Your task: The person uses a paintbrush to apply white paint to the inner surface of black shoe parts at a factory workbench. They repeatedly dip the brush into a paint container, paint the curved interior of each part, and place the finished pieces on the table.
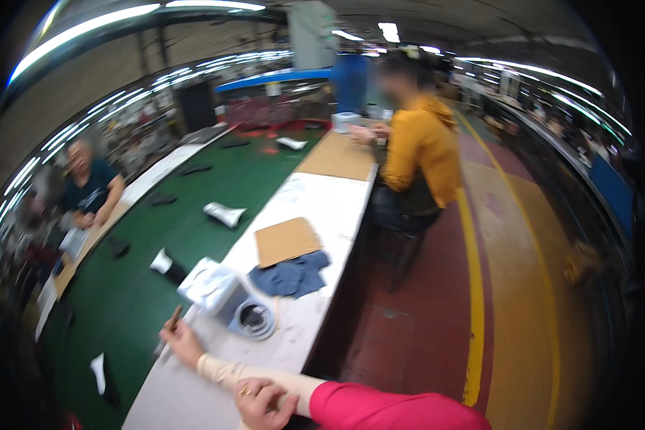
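My right arm (pixel 401 408), in a pink sleeve with a cream cuff cover, reaches left across the white worktop (pixel 193 387). My right hand (pixel 185 345) is closed round a small brown stick-like thing (pixel 174 317) at the edge of the green belt; blur hides its kind. My left hand (pixel 264 403), with a ring, lies curled over the right forearm; what its fingers hold, if anything, is hidden. Beyond the right hand stands a pale plastic container (pixel 229 304) with white material on top and a round, dark-centred opening. Blue cloths (pixel 292 274) lie behind it, partly under a tan sheet (pixel 287 241).
On the green belt (pixel 140 287) lie several dark pieces and white-and-black pieces (pixel 224 215). A person in yellow (pixel 423 150) sits farther along the worktop; another in dark green (pixel 93 183) is across the belt. A floor aisle (pixel 509 236) with yellow lines runs along the right.
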The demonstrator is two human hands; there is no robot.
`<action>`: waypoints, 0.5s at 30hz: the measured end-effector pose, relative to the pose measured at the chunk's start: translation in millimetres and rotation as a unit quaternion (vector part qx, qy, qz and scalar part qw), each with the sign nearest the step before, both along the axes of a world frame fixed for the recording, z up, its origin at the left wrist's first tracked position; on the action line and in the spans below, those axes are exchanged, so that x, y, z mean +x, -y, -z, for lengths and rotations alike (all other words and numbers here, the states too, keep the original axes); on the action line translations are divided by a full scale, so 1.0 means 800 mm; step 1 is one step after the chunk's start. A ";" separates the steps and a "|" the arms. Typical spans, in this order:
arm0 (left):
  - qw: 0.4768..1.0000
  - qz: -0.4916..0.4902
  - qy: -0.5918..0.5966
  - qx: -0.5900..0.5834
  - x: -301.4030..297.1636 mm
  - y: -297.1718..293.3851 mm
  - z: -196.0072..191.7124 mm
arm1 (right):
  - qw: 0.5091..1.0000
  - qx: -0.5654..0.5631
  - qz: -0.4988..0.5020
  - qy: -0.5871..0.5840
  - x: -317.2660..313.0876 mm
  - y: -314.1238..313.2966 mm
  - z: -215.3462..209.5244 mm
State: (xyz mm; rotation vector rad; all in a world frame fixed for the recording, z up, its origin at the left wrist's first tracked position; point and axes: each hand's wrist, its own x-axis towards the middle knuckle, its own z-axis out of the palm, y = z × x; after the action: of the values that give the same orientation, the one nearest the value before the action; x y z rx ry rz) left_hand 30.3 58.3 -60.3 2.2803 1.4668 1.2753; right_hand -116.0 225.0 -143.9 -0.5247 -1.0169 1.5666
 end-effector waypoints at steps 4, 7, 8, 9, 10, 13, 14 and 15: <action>0.999 -0.015 0.006 0.034 -0.004 -0.011 -0.019 | 1.000 -0.007 0.001 -0.009 0.018 0.001 -0.017; 0.999 -0.029 0.013 0.040 -0.016 -0.020 -0.019 | 0.997 -0.048 -0.048 0.034 0.038 0.005 -0.029; 0.998 -0.027 -0.009 0.049 -0.022 -0.023 -0.019 | 0.997 -0.048 -0.044 0.044 0.042 0.007 -0.033; 1.000 -0.011 -0.015 0.009 -0.027 -0.025 -0.018 | 0.997 -0.040 -0.048 0.038 0.045 0.009 -0.037; 0.999 0.005 -0.019 -0.032 -0.030 -0.025 -0.016 | 0.996 -0.051 -0.041 0.054 0.047 0.010 -0.040; 1.000 0.008 -0.011 0.019 -0.030 -0.024 -0.011 | 0.996 -0.056 -0.053 0.050 0.050 0.014 -0.048; 1.000 0.009 -0.004 0.022 -0.031 -0.023 -0.010 | 0.996 -0.054 -0.055 0.044 0.050 0.014 -0.050; 1.000 0.010 0.005 0.023 -0.031 -0.023 -0.009 | 0.995 -0.067 -0.057 0.043 0.051 0.013 -0.051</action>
State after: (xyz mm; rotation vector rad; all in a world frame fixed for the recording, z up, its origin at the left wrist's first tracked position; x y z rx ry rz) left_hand 5.5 76.6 -53.4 2.3083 1.4224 1.3268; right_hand -75.1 214.4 -103.3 -0.6401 -1.0257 1.7351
